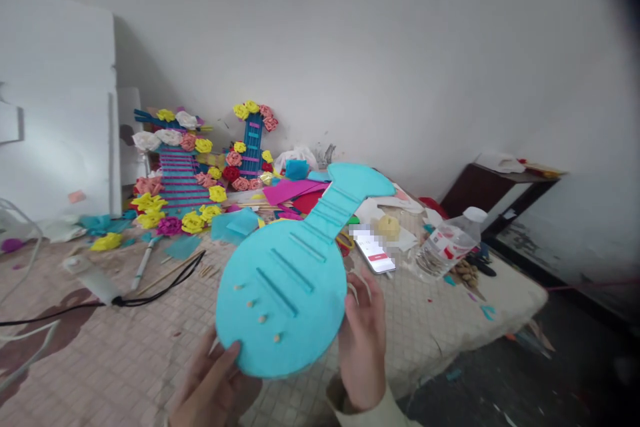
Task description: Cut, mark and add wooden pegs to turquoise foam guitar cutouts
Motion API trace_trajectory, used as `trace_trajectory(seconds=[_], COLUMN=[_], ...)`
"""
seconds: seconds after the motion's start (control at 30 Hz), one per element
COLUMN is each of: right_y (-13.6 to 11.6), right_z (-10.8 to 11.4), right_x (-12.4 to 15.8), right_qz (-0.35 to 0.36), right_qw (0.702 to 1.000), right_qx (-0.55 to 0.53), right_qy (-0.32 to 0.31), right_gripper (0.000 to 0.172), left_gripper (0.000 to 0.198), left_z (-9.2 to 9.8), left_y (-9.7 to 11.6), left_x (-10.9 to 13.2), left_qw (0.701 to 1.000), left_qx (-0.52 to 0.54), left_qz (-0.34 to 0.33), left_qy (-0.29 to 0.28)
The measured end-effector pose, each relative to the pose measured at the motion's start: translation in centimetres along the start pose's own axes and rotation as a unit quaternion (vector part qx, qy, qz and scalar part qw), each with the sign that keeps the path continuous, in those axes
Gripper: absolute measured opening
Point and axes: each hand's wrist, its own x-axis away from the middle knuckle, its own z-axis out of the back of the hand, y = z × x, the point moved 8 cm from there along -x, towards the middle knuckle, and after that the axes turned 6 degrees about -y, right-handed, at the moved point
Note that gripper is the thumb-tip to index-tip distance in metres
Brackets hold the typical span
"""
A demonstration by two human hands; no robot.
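Observation:
A turquoise toy guitar (300, 347), flat with a round body, is held tilted above the table, its neck pointing away to the upper right. Strips of the same colour cross its neck and upper body, and several small wooden pegs stick out near the lower left. My left hand (215, 377) grips the lower left edge, thumb on the front face and fingers behind. At the right edge of the body, my right hand (365, 337) closes round the rim, its fingers partly hidden behind.
Behind stand two flower-trimmed craft pieces (180, 180) (253, 147). A phone (373, 250) and a plastic bottle (450, 243) lie right of the guitar. Left are a white glue gun (93, 280) with black cable and a pen (145, 263). Coloured paper (235, 225) is scattered about.

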Motion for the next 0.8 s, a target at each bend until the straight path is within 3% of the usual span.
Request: trace_trajectory(seconds=[0.07, 0.13, 0.2, 0.27, 0.33, 0.37, 0.43, 0.57, 0.63, 0.73, 0.8], right_y=[-0.5, -1.4, -2.1, -2.8, -4.5, -5.1, -5.7, -5.7, -5.8, -4.9, -2.8], right_z=[1.5, 4.0, 7.0, 11.0, 15.3, 16.5, 18.1, 19.4, 18.8, 16.2, 12.8], right_x=[-1.2, -2.9, -4.5, -5.5, -5.8, -5.9, -5.5, -4.0, -3.7, -4.0, -4.2], right_qz=[-0.035, -0.074, -0.127, -0.160, -0.122, -0.106, -0.097, -0.170, -0.166, -0.154, -0.181], right_qw=[0.999, 0.996, 0.990, 0.987, 0.982, 0.981, 0.978, 0.959, 0.963, 0.978, 0.981], right_qx=[-0.030, -0.054, -0.061, -0.018, 0.095, 0.115, 0.134, 0.148, 0.120, 0.059, 0.013], right_qy=[-0.016, -0.022, -0.019, 0.023, 0.108, 0.115, 0.125, 0.172, 0.175, 0.127, 0.063], right_gripper=[0.049, 0.048, 0.047, 0.048, 0.030, 0.023, 0.031, 0.027, 0.025, 0.026, 0.029], left_gripper=[0.100, 0.093, 0.089, 0.078, 0.066, 0.063, 0.059, 0.055, 0.054, 0.051, 0.050], left_z=[0.5, 1.3, 1.8, 1.8, 1.7, 1.6, 1.8, 2.0, 2.2, 3.2, 4.0], left_y=[2.1, 3.6, 5.3, 6.7, 7.4, 7.6, 7.7, 8.4, 8.8, 8.1, 7.0], left_x=[-0.8, -1.1, -0.9, -0.5, -0.2, -0.3, -0.9, -3.0, -3.7, -3.8, -3.4], left_qw=[1.000, 0.998, 0.996, 0.994, 0.991, 0.990, 0.987, 0.987, 0.990, 0.991, 0.990], left_qx=[-0.008, -0.046, -0.066, -0.081, -0.093, -0.099, -0.110, -0.120, -0.104, -0.083, -0.088], left_qz=[-0.011, 0.037, 0.052, 0.052, 0.062, 0.072, 0.096, 0.087, 0.055, 0.049, 0.059], left_qy=[-0.019, -0.026, -0.030, -0.051, -0.068, -0.073, -0.071, -0.068, -0.077, -0.088, -0.094])
